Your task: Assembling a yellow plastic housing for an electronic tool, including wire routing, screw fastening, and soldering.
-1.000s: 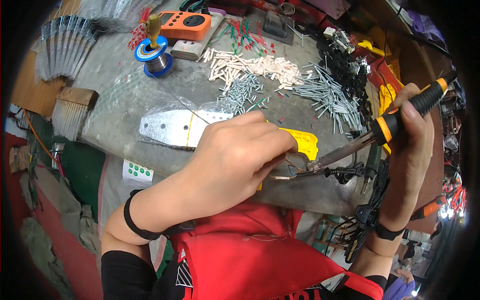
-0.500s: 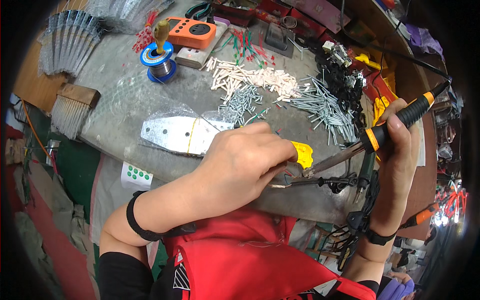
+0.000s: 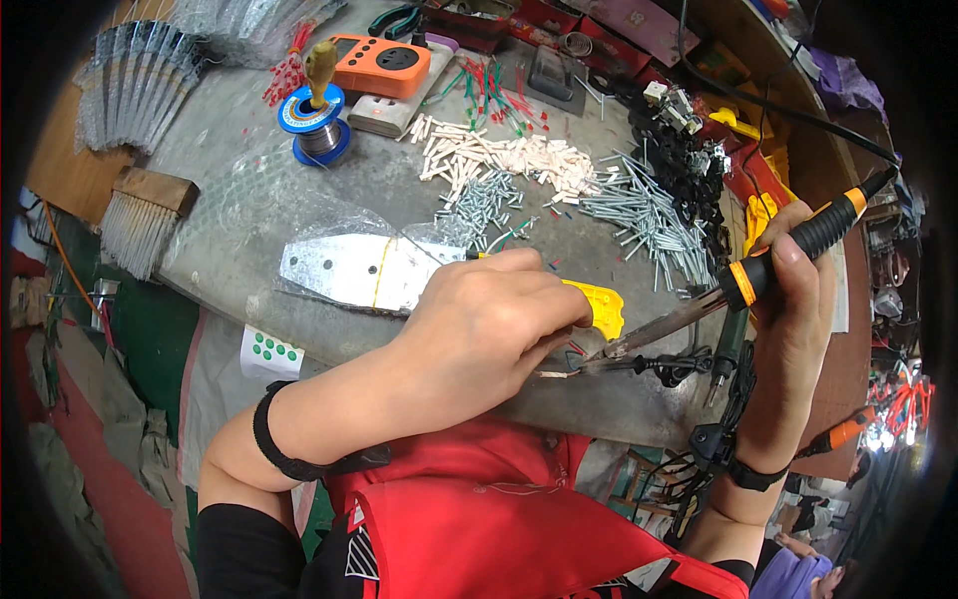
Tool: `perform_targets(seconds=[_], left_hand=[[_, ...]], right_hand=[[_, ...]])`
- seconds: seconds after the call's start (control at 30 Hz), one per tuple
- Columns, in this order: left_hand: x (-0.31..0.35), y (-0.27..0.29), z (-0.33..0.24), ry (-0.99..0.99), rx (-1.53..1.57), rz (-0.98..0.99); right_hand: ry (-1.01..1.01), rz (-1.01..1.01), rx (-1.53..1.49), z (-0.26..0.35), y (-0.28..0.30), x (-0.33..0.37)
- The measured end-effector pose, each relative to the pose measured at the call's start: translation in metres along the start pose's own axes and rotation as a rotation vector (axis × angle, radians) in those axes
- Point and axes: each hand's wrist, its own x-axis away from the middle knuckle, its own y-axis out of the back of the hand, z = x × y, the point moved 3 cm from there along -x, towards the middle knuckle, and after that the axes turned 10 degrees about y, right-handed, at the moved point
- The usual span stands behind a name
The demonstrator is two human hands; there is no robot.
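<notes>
My right hand (image 3: 798,275) grips a soldering iron (image 3: 823,230) by its black and orange handle. The iron's dark shaft slants down to the left, its tip close to a few thin wire ends (image 3: 573,351) at the end of a black cable (image 3: 639,363). Opposite the tip, my left hand (image 3: 499,319) is closed, fingers bent and pressed together; what they pinch is hidden. Partly behind those fingers shows a yellow plastic piece (image 3: 605,311) with moulded details. Left of my left hand lies a flat, bagged metal plate bundle (image 3: 344,270) with a yellow band.
Beyond my hands lie piles of pale small tubes (image 3: 544,165), short screws (image 3: 479,205) and long screws (image 3: 654,215). A solder spool (image 3: 321,140) stands near an orange device (image 3: 379,66). A brush (image 3: 145,220) rests at the left edge. Black cord (image 3: 714,439) hangs at the right.
The iron tip and my left hand have shifted only slightly. More of the yellow piece shows beside my left fingers. At the lower right, a person in purple has moved.
</notes>
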Motion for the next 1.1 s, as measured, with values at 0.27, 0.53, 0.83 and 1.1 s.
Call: perform_targets(seconds=[0.27, 0.53, 0.83, 1.1], left_hand=[[0.003, 0.004, 0.0, 0.024, -0.027, -0.003], [0.004, 0.005, 0.0, 0.026, -0.002, -0.002], [0.025, 0.042, -0.006, 0.095, -0.15, -0.071], [0.034, 0.032, 0.002, 0.109, -0.159, -0.036]], right_hand=[[-0.018, 0.028, 0.011, -0.003, 0.0, 0.002], [-0.022, 0.005, -0.012, -0.008, 0.006, 0.002], [-0.011, -0.09, -0.129, -0.009, 0.012, 0.006], [-0.141, 0.052, -0.302, -0.025, -0.024, 0.032]])
